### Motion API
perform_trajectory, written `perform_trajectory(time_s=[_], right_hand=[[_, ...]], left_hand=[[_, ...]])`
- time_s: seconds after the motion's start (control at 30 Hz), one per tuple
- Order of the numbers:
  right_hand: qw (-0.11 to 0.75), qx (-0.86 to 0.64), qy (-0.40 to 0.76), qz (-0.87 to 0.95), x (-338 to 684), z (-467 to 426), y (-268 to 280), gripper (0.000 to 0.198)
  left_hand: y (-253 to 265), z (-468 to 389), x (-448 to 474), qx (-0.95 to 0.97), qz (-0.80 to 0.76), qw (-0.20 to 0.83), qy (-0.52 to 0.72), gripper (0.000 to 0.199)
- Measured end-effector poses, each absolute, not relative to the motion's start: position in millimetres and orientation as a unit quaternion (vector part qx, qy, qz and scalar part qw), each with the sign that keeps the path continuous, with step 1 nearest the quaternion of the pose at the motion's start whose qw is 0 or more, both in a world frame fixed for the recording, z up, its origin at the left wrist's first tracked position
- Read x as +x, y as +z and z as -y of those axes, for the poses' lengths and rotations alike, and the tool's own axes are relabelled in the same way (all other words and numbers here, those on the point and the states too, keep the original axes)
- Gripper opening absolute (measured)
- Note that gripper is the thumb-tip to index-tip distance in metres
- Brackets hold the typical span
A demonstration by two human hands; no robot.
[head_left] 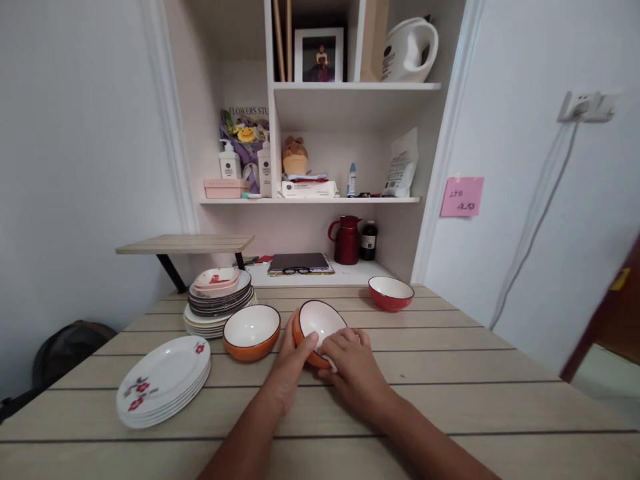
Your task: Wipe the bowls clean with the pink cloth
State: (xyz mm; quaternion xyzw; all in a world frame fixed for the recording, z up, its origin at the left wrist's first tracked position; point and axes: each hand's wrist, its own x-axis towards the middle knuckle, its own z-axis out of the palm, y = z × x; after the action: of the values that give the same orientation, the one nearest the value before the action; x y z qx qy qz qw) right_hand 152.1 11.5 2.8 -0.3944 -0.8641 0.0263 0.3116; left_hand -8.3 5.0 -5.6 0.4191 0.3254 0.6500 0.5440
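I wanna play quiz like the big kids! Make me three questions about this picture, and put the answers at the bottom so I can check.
1. True or false: the left hand and the right hand both touch the same tilted orange bowl.

2. What colour is the paper note?
A) green
B) pink
C) blue

3. Fill in the gap: the front stack of white plates is decorated with red ____.

Key: 1. True. 2. B. 3. Flowers.
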Motion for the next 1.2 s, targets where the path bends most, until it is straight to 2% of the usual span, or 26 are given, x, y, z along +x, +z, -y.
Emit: perform_trajectory(time_s=[0.1, 0.3, 0.47, 0.67, 0.87, 1.07, 1.2], right_hand=[[0.286, -0.371, 0.005, 0.884, 153, -10, 7, 0.017], [0.25, -0.331, -0.02, 0.91, 162, -14, 8, 0.029], [0.252, -0.35, -0.053, 0.901, 174, -21, 6, 0.032], [0.249, -0.341, -0.046, 0.905, 166, -13, 7, 0.033], [0.255, -0.342, -0.032, 0.904, 161, -10, 6, 0.034], [0.309, -0.376, 0.032, 0.873, 158, -11, 4, 0.016], [0.321, -0.382, 0.053, 0.865, 156, -10, 5, 0.019]], left_hand=[[-7, -6, -6, 0.42, -0.336, 0.534, 0.652, 0.079], [-2, -3, -6, 0.423, -0.327, 0.563, 0.63, 0.081], [5, -1, -10, 0.403, -0.318, 0.582, 0.631, 0.078], [8, -3, -19, 0.382, -0.306, 0.618, 0.615, 0.064], [5, -5, -20, 0.389, -0.271, 0.639, 0.606, 0.061], [0, -5, -14, 0.422, -0.234, 0.623, 0.615, 0.081], [-4, -3, -12, 0.441, -0.262, 0.615, 0.599, 0.095]])
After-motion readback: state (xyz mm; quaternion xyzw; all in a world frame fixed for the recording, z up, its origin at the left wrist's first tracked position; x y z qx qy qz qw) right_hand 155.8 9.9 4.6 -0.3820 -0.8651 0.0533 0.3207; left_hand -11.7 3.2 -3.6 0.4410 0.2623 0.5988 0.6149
